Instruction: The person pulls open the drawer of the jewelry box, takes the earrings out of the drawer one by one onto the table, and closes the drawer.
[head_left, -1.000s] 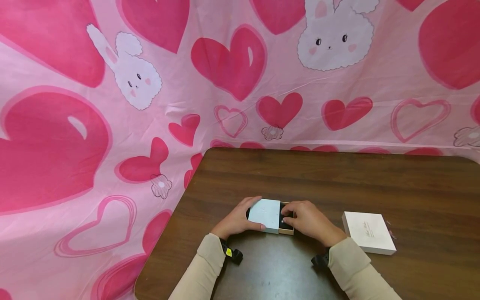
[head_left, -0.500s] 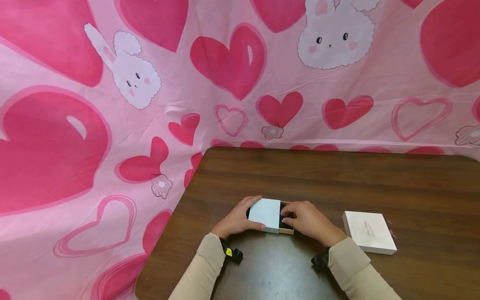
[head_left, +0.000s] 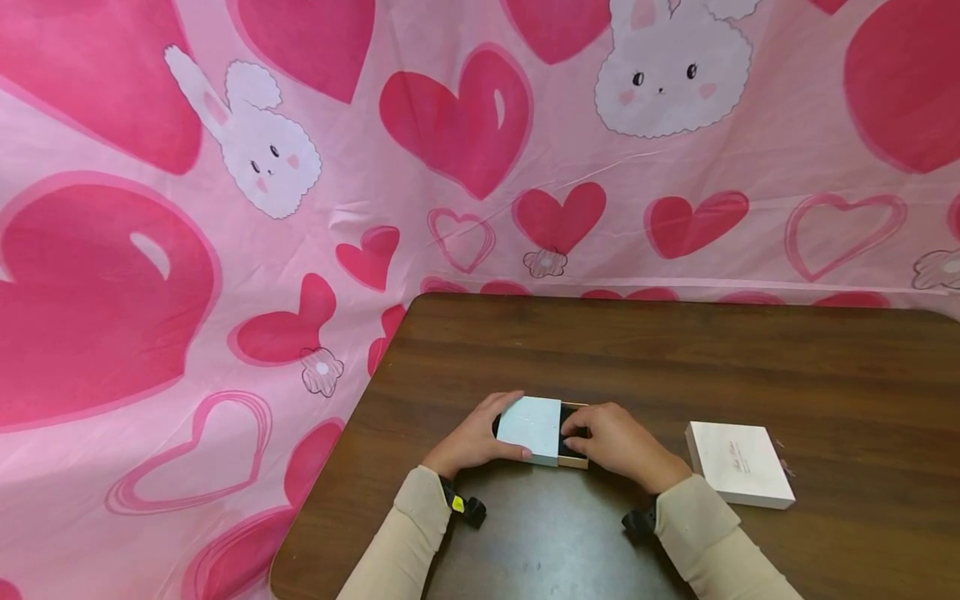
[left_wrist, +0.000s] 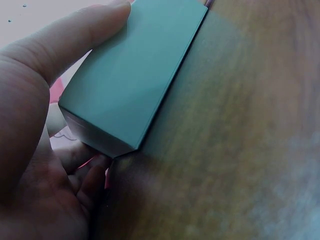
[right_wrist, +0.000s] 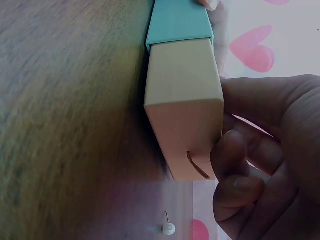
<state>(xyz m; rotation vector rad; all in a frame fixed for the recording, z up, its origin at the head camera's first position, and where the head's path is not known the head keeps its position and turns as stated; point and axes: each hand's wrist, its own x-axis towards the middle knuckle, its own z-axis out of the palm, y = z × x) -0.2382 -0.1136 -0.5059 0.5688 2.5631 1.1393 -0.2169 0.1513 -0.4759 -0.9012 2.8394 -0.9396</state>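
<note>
In the head view a pale blue box sleeve (head_left: 529,428) sits on the table, with a beige drawer (head_left: 573,462) part-way out of its right end. Black lining shows inside the drawer. My left hand (head_left: 480,433) grips the sleeve's left end; its thumb lies along the near side in the left wrist view. My right hand (head_left: 617,437) has its thumb and fingers bent down into the drawer, the other fingers curled. What lies between those fingertips is hidden and I cannot tell if they pinch anything. A short brown ribbon loop (right_wrist: 198,166) hangs from the drawer's end.
A white, flat lidded box (head_left: 738,464) with printed lettering lies to the right on the brown wooden table (head_left: 600,350). A small pearl-like bead (right_wrist: 169,229) with a thin wire appears beyond the drawer in the right wrist view. Heart-printed pink cloth (head_left: 457,117) hangs behind.
The sleeve, drawer and left hand keep their places. My right fingertips shift slightly within the drawer, and a small white spot by the thumb tip no longer shows.
</note>
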